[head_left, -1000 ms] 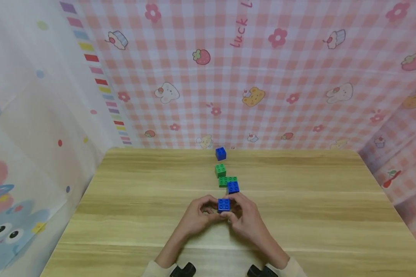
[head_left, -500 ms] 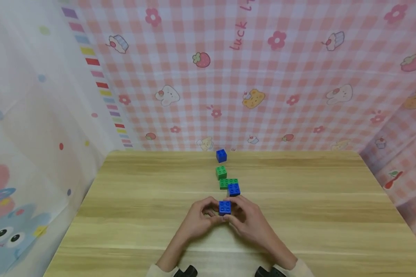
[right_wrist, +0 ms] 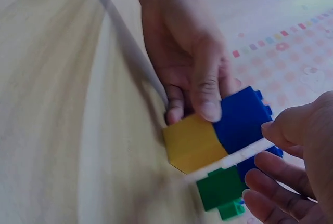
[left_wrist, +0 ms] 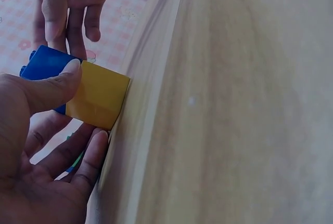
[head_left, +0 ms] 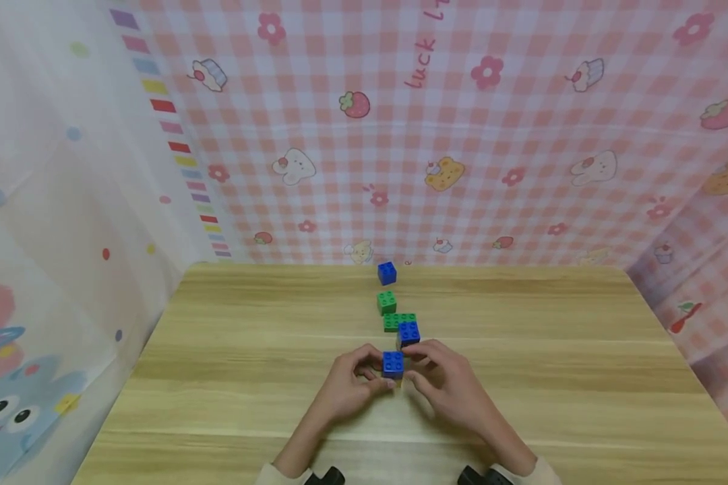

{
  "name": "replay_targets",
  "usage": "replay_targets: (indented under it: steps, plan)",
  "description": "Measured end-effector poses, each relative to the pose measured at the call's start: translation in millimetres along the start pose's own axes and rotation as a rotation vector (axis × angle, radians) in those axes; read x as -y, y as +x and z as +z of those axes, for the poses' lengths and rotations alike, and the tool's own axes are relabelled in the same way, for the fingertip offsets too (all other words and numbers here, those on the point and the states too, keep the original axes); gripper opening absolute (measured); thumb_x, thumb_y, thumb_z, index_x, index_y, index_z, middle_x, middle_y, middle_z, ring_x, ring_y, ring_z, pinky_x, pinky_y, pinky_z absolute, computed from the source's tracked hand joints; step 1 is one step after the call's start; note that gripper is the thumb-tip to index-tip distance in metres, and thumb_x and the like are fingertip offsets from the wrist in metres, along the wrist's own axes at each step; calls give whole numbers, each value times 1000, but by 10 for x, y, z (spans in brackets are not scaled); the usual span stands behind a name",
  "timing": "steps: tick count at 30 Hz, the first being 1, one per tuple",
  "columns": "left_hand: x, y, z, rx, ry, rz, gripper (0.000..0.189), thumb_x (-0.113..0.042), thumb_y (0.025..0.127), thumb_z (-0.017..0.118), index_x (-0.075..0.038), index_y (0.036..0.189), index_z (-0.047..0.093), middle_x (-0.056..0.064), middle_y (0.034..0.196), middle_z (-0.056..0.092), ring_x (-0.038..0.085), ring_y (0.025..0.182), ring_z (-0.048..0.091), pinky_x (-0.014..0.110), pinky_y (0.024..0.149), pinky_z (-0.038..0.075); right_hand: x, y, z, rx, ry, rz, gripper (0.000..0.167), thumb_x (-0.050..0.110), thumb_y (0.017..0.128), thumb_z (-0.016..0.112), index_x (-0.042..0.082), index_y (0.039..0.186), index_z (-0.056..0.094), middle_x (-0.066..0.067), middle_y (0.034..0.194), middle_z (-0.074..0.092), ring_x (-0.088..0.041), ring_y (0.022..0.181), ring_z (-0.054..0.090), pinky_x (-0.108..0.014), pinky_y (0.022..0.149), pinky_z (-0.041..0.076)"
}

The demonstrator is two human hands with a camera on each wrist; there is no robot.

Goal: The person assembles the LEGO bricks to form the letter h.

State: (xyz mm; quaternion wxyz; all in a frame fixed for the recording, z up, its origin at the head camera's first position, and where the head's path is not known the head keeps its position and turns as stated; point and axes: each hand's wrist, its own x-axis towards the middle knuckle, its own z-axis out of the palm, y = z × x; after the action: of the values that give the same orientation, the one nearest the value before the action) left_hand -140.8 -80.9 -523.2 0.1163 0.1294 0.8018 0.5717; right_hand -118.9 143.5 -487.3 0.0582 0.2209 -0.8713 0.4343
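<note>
In the head view, my left hand (head_left: pixel 347 385) pinches a two-brick stack at the near middle of the table. A blue toy building brick (head_left: pixel 392 362) forms its top, studs up, and a yellow brick (left_wrist: pixel 101 95) is its base, close on the table. The left thumb (left_wrist: pixel 62 82) lies across the seam between the two colours. Just right of the stack, my right hand (head_left: pixel 455 382) is held with thumb and fingers apart and nothing between them. Its thumb tip (right_wrist: pixel 270 130) appears right beside the blue brick in the right wrist view.
Behind the stack, another blue brick (head_left: pixel 408 331) stands at the right end of a long green brick (head_left: pixel 391 323). Farther back are a small green brick (head_left: pixel 386 302) and a blue brick (head_left: pixel 387 273) near the table's (head_left: pixel 249 316) far edge. A checked cloth (head_left: pixel 340 135) hangs behind.
My right hand has let go of the blue-and-yellow stack and shifted a little right, its thumb and fingers spreading. The left hand keeps its grip in nearly the same place.
</note>
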Motion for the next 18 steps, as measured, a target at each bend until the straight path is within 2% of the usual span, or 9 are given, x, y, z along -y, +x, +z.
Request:
replay_targets:
  steps: [5, 11, 18]
  plan:
    - [-3, 2, -20, -23, 8, -2, 25, -19, 82, 85, -21, 102, 69, -3, 101, 72, 12, 84, 68, 25, 77, 58, -70, 6, -93, -54, -3, -28, 29, 3, 89, 78, 11, 115, 71, -7, 109, 74, -17, 95, 70, -32, 78, 61]
    - [-5, 18, -56, -51, 32, -9, 25, -20, 82, 86, -20, 101, 69, -2, 98, 71, 13, 81, 66, 24, 74, 56, -153, 33, -200, -101, -10, 20, 29, 0, 89, 77, 7, 116, 70, -10, 108, 74, -21, 97, 70, -32, 76, 62]
    - [11, 39, -82, -53, 35, -13, 27, -21, 82, 86, -17, 101, 69, 1, 96, 72, 14, 80, 65, 24, 72, 55, -268, 81, -265, -131, -34, 65, 31, -1, 89, 76, 3, 119, 68, -12, 111, 74, -24, 98, 70, -38, 79, 62]
